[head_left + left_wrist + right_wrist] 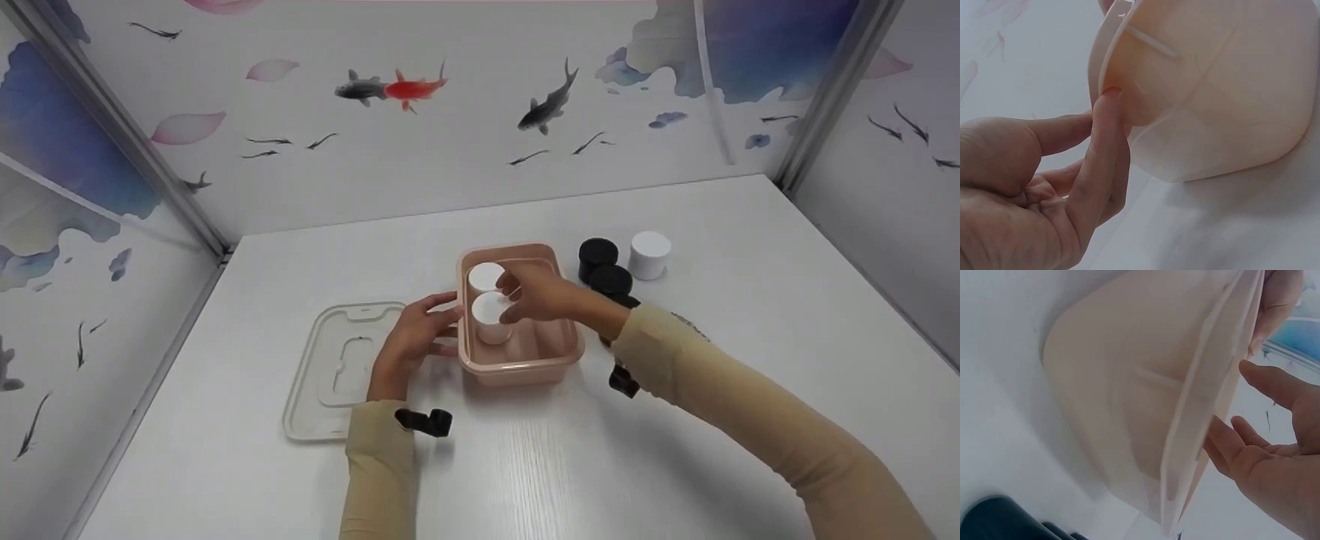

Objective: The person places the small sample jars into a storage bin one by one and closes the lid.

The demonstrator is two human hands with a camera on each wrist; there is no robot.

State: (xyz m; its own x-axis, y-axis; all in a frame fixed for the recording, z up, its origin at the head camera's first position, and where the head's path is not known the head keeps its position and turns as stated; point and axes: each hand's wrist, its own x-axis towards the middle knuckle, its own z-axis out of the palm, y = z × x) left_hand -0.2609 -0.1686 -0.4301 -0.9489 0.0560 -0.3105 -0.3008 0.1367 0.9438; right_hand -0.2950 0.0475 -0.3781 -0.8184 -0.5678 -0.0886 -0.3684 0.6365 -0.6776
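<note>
A pink plastic box [517, 367] stands uncovered on the table, with two white lidded jars inside along its left wall. My left hand [420, 330] holds the box's left rim; in the left wrist view its fingers [1107, 135] curl under the rim. Reaching in from the right, my right hand [544, 294] has thumb and fingers around the lid of the front white jar [493, 330]. The rear white jar [485, 277] is just beyond those fingers. In the right wrist view the box wall hides the jars and some fingertips of the right hand [1266, 433].
Left of the box lies a pale flat lid [304, 397], partly behind the left hand. Several black jars [598, 259] stand in a row right of the box, some hidden by the right arm. Another white jar [649, 255] is beside them. Printed panels wall the table's back and sides.
</note>
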